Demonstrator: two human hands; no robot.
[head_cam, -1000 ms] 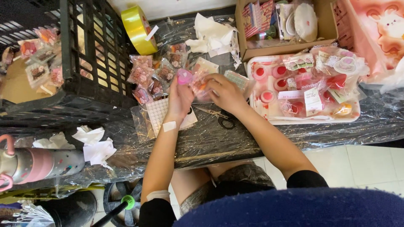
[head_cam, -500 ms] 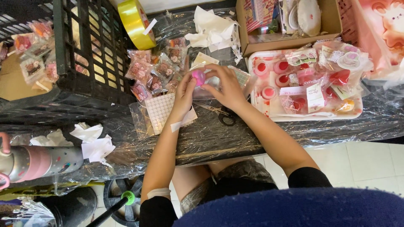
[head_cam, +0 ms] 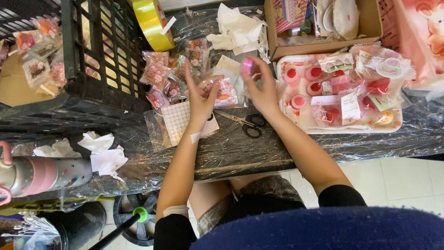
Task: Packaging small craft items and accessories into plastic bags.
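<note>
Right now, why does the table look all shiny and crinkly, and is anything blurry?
In the head view, light glares off the wrinkled clear plastic sheet over the dark table. The small pink round cap in the right hand is slightly smeared; the black-handled scissors look sharp.

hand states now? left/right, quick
Left hand: fingers partly spread, pinching a small clear packet of pink-orange trinkets.
Right hand: closed on a small pink tape roll, held at the fingertips above the table.
</note>
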